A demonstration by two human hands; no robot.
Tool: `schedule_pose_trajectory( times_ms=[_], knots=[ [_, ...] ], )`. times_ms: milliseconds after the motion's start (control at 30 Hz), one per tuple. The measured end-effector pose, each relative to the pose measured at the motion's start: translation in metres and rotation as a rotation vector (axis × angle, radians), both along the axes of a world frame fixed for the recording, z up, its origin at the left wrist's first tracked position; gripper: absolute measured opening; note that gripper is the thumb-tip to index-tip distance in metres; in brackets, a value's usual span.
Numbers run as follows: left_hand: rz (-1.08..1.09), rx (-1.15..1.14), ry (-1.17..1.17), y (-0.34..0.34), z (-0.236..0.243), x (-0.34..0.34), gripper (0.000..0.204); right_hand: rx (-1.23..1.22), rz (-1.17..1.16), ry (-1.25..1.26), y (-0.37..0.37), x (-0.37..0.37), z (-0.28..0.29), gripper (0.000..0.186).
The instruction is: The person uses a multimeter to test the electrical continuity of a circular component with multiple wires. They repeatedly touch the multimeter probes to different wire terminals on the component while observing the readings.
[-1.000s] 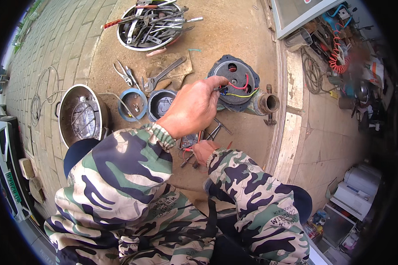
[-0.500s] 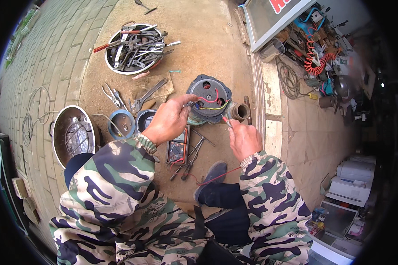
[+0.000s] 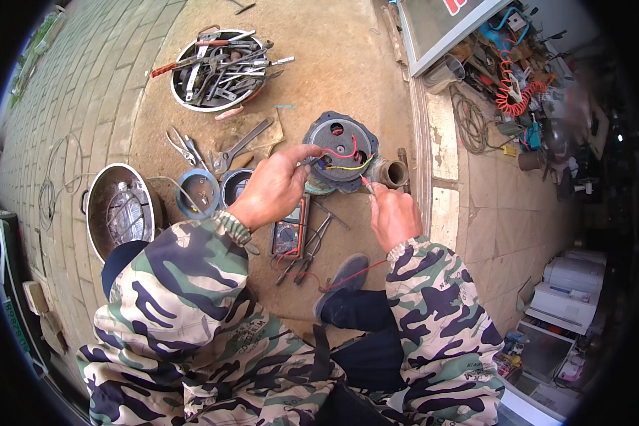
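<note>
Left hand (image 3: 273, 183) pinched on thin red wire (image 3: 341, 155) | right hand (image 3: 395, 214) gripping slim probe (image 3: 366, 185) | round grey disc (image 3: 347, 133)

Brick paving (image 3: 106, 85), seemingly tiled floor (image 3: 500, 206)

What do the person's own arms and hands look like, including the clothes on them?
Both the left hand and the right hand are ungloved. The left sleeve and right sleeve are long and loose, with camouflage patches of beige, green and near-black. The left cuff and right cuff are gathered.
</note>
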State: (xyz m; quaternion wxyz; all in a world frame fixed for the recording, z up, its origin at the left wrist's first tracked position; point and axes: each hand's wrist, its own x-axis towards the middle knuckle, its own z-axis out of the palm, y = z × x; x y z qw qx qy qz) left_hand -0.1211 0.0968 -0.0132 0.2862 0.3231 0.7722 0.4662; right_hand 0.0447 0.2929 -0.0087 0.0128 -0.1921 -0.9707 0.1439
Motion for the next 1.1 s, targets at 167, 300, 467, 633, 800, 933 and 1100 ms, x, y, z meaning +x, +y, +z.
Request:
schedule_pose_trajectory(
  times_ms=[167, 300, 467, 633, 800, 933, 1100],
  knots=[
    [0.016, 0.034, -0.019, -0.0001, -0.0033, 0.0005, 0.039, -0.005, -0.01, -0.033, -0.0008, -0.0023, -0.0031, 0.019],
    [0.016, 0.026, -0.007, 0.0006, -0.0049, 0.0008, 0.039, -0.017, 0.004, -0.031, -0.0006, -0.0033, -0.0015, 0.02],
    [0.016, 0.009, -0.023, 0.0035, -0.0023, 0.0021, 0.039, 0.038, -0.025, -0.043, -0.0015, -0.0024, 0.0029, 0.02],
    [0.023, -0.041, -0.01, 0.001, 0.0021, 0.0002, 0.038, 0.006, -0.053, -0.083, -0.003, -0.0083, 0.0008, 0.023],
    [0.018, -0.008, -0.004, 0.0023, 0.0006, 0.0013, 0.039, -0.014, -0.055, -0.063, -0.0011, -0.0075, 0.0012, 0.023],
    [0.021, -0.006, -0.01, 0.0007, 0.0007, 0.0022, 0.039, 0.041, -0.005, -0.026, -0.0019, -0.0052, -0.0034, 0.018],
    [0.021, 0.0, -0.014, 0.0024, 0.0004, 0.0028, 0.04, 0.064, 0.005, -0.018, -0.0012, -0.0032, -0.003, 0.017]
  ],
)
